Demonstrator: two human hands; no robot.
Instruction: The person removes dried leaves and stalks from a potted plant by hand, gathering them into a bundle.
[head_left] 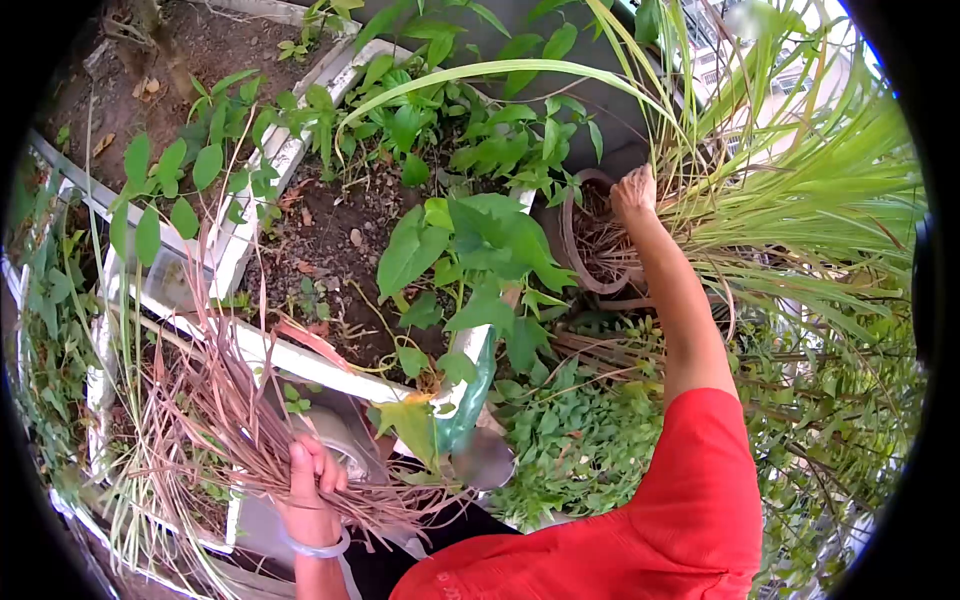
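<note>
My left hand [313, 490], with a pale bangle at the wrist, is closed around a thick bundle of dry brown grass leaves [235, 425]. The bundle fans out up and to the left, and its shorter ends stick out to the right of the fist. My right arm stretches up to a round clay-coloured pot [572, 235], where long green grass [800, 205] grows. At the pot's rim my right hand [634, 193] has its fingers curled in at the base of the leaves. What lies between those fingers is hidden. Dry stalks [600, 250] show inside the pot.
White-edged planter boxes [300, 365] hold dark soil [330, 240] and leafy plants [490, 240]. Low green foliage [590, 440] grows below the pot. More loose dry and green blades [150, 500] lie at lower left. Buildings show beyond the grass at upper right.
</note>
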